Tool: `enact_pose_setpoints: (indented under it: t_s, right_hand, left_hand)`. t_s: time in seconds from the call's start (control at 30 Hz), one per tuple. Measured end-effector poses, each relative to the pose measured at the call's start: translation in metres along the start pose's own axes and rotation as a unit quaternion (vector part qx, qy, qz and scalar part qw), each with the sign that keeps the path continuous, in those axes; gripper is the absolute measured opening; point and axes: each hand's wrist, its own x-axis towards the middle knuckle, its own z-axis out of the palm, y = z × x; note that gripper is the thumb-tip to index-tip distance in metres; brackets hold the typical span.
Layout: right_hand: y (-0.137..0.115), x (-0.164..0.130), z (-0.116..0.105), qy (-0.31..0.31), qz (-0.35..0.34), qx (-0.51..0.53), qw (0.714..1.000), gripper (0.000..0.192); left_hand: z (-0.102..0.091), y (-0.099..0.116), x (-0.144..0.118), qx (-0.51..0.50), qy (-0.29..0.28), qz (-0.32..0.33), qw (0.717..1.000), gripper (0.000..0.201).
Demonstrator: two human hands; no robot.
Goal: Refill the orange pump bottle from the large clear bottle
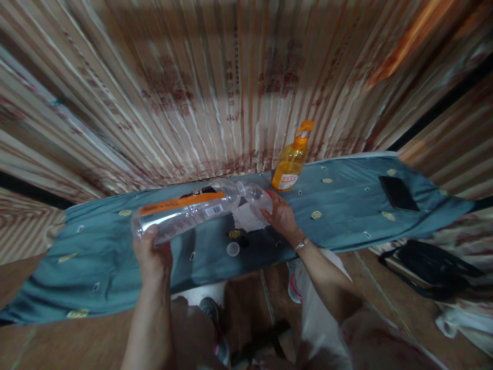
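A striped curtain hangs behind a long surface (346,205) covered in blue-grey cloth with small yellow marks. A clear plastic bottle (192,210) with an orange label band lies almost flat above the cloth, its long axis running left to right and tilted slightly, base at the left, neck toward the right. The left hand (152,254) grips the base from below, fingers wrapped around it. The right hand (281,213) closes around the neck end, just above a white tissue (246,218). A white cap (233,249) lies on the cloth below the bottle's middle. An orange pump bottle (290,164) stands upright just behind the neck end. A black phone (398,192) lies well right of the bottle.
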Motion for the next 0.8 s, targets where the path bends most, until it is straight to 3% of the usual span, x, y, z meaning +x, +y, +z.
enact_pose_setpoints:
  t_s: [0.6,0.8]
  right_hand:
    - [-0.011,0.002,-0.009,-0.032,0.031,-0.014,0.999,0.07]
    - [-0.008,0.002,-0.009,-0.012,0.013,0.009,1.0,0.061]
  left_hand:
    - [0.001,0.0,0.0,0.004,0.007,0.011,1.0,0.067]
    - [0.002,0.001,-0.001,0.003,-0.005,0.013,1.0,0.069]
